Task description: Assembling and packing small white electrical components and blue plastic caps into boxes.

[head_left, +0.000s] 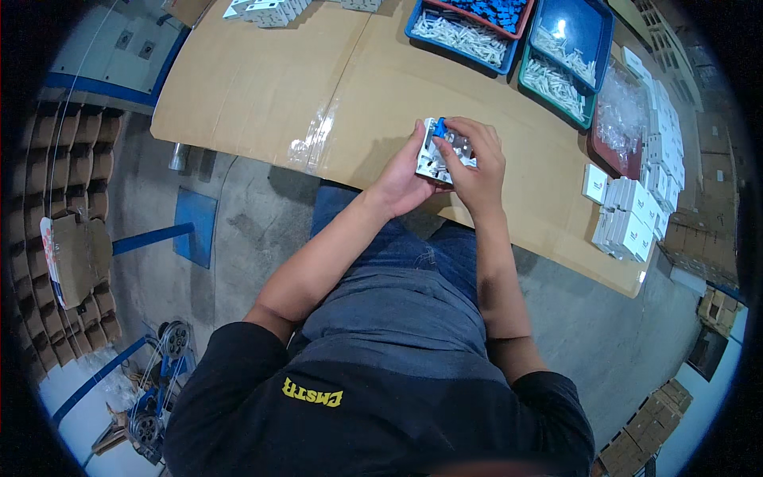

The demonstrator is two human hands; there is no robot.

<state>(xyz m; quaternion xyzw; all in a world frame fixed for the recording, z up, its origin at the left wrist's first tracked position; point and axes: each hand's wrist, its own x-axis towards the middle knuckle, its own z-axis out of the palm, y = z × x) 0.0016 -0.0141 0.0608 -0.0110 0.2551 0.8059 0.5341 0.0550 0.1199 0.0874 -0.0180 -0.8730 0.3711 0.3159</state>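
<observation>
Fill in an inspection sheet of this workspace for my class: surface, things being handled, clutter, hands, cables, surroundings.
Surface: brown cardboard-like table top, with clear tape on it.
Things being handled: white part, with a blue piece at its upper end.
Clutter: trays of small pieces, clear plastic bags, stacks of white plates.
Hands: left hand holds the white part; right hand pinches the blue piece.
Cables: thin pale line at far left, perhaps a cord; cannot tell.
Surroundings: concrete floor, cardboard dividers at left, brown boxes at lower right.
</observation>
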